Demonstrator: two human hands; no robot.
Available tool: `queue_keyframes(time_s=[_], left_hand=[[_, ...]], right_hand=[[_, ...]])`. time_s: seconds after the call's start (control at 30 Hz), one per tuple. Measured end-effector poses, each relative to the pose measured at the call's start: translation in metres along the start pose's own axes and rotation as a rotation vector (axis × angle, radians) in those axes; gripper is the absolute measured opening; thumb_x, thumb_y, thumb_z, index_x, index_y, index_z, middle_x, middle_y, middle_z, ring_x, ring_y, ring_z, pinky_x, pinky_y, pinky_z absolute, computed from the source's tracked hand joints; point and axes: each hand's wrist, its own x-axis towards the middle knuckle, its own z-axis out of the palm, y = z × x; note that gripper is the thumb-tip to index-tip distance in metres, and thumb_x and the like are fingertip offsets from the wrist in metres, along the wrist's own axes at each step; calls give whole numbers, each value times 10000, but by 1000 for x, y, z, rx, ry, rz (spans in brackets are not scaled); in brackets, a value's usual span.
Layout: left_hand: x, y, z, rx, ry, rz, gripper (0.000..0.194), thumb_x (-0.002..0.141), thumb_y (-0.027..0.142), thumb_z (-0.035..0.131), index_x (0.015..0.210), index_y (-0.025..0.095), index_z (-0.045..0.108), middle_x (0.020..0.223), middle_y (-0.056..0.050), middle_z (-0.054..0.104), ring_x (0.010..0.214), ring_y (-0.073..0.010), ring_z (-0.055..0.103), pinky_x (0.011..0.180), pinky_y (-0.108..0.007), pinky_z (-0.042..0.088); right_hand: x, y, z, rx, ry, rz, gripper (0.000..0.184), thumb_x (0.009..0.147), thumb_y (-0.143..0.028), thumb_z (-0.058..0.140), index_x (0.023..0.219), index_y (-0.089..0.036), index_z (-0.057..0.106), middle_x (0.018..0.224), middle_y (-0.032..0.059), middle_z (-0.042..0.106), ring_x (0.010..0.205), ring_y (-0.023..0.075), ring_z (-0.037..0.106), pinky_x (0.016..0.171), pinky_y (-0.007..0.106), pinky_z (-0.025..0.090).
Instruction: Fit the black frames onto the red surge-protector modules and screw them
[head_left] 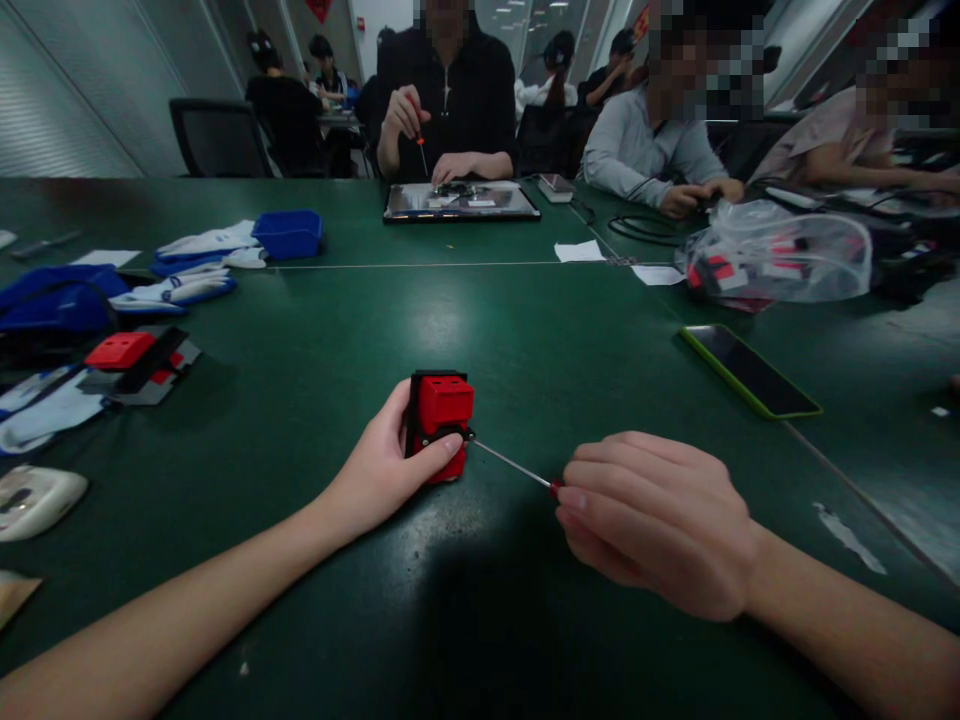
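Note:
My left hand [390, 450] grips a small red and black block-like part [445, 402] on the table, with the thumb across its front. My right hand [652, 520] is closed around the handle of a screwdriver [514, 463]; only a bit of red handle shows past the fingers. The thin metal shaft points left, and its tip meets the right side of the part near a small black lug. Most of the handle is hidden in my palm, and the fingers behind the part are out of sight.
On the green table [337, 330], a green-edged phone [750, 370] lies right, near a clear plastic bag [780, 250] with red parts. Left are another red and black part [124, 350], gloves [180, 285] and a blue bin [289, 233]. Opposite, a person holds a screwdriver over a flat panel [461, 203].

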Motion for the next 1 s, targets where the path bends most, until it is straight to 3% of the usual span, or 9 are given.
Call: queue_keyframes(time_s=[0.1, 0.2, 0.43, 0.7, 0.83, 1.0], left_hand=[[-1, -1, 0, -9, -9, 5, 555, 854, 378, 767, 1306, 181, 512, 1194, -97, 693, 1045, -274, 718, 917, -390, 582], [-1, -2, 1, 8, -6, 35, 535, 860, 360, 771, 1299, 182, 521, 1180, -88, 694, 1034, -255, 720, 937, -369, 566], [-3, -3, 1, 76, -1, 77, 524, 868, 346, 769, 1310, 199, 529, 1197, -71, 693, 1070, -245, 703, 951, -343, 552], [-4, -1, 1, 103, -1, 94, 533, 860, 342, 774, 1308, 199, 524, 1204, -60, 690, 1090, -239, 689, 965, -335, 549], [-4, -1, 1, 148, -9, 104, 547, 865, 352, 773, 1326, 211, 515, 1218, -57, 685, 1102, -243, 686, 969, -336, 549], [-4, -1, 0, 182, -11, 108, 542, 872, 362, 768, 1330, 218, 515, 1211, -52, 688, 1099, -244, 686, 972, -340, 546]], right_hand=[[0, -9, 8, 41, 183, -6, 111, 950, -99, 538, 895, -174, 598, 740, 45, 683, 698, 188, 641, 615, 348, 519], [5, -17, 15, 79, 246, 56, 166, 944, -82, 498, 875, -194, 598, 740, 39, 684, 689, 188, 644, 597, 354, 529], [18, -7, 6, 40, 79, -132, 114, 922, -95, 549, 953, -132, 652, 715, 42, 709, 621, 164, 660, 553, 303, 550], [18, -11, 8, 37, 122, -118, 85, 898, -93, 587, 936, -134, 651, 686, 39, 705, 605, 179, 658, 523, 313, 516], [18, -12, 6, -2, 81, -141, 56, 913, -160, 653, 951, -125, 673, 664, 27, 690, 590, 157, 637, 550, 310, 514], [18, -17, 8, 37, 91, -78, 93, 947, -171, 568, 974, -143, 652, 672, 36, 677, 603, 173, 632, 544, 320, 499]])
